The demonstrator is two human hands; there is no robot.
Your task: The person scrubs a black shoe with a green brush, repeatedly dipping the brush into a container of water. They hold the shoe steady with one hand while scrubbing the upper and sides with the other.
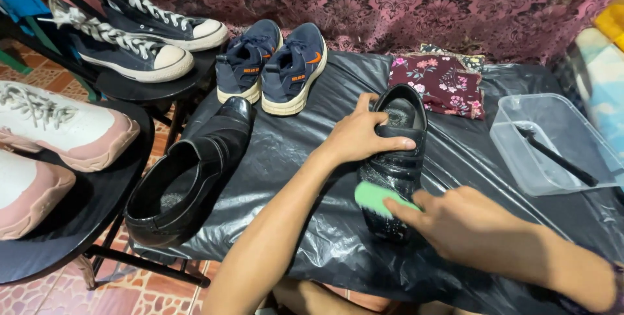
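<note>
Nearest the camera, the right hand (pixel 471 224) reaches in from the lower right, palm down, fingers curled around a green brush (pixel 380 199). The brush head presses against the side of a black shoe (pixel 396 159) near its toe end. That shoe lies on a black plastic sheet (pixel 325 224) spread over the work surface, toe pointing toward the person, opening away.

The left hand (pixel 359 134) comes in along a forearm that runs from the bottom centre up to the shoe. It grips the shoe's upper, thumb hooked into the opening and fingers laid across the top, so the shoe sits between the two hands with both touching it.

To the left, the matching black shoe (pixel 188 172) rests at the sheet's edge, well apart from the hands. Further left, pink-and-white sneakers (pixel 58 133) sit on a dark round stool (pixel 78 224).

On the right, a clear plastic tub (pixel 552 146) holds a small black brush (pixel 556 156). Beyond the held shoe lies a floral cloth (pixel 439 84). Farther back stand a pair of navy sneakers (pixel 273 65) and, on another stool, navy high-tops (pixel 136 29).
</note>
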